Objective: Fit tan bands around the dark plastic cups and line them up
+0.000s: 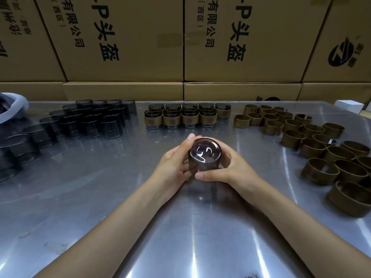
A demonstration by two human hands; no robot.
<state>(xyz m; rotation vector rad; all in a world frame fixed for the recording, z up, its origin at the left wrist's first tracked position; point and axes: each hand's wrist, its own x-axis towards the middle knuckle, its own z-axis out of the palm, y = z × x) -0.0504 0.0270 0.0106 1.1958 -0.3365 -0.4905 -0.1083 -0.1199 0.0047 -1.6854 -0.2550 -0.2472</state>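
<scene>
While both hands work at the middle of the brushed steel counter (80, 197), 1 dark translucent plastic cup (204, 155) is held between them, base turned up toward the camera. The left hand (174, 163) curls round its left wall, thumb up by the rim of the base; the right hand (226, 165) wraps its right wall, thumb pressed across the near side. No band is visible on this cup, though the fingers cover much of its wall.

Progress, judged from the layout: 9 banded cups (185, 118) stand in 2 rows toward the far edge, 5 behind and 4 in front. Many bare dark cups (94, 119) wait toward the far left, and a large stock of loose tan bands (313, 141) lies along the right edge. Most of the work appears to remain.

Exact counts of bare cups and bands cannot be made; both groups overlap and run out of view. Stacked cardboard cartons (120, 43) close off the far edge.
</scene>
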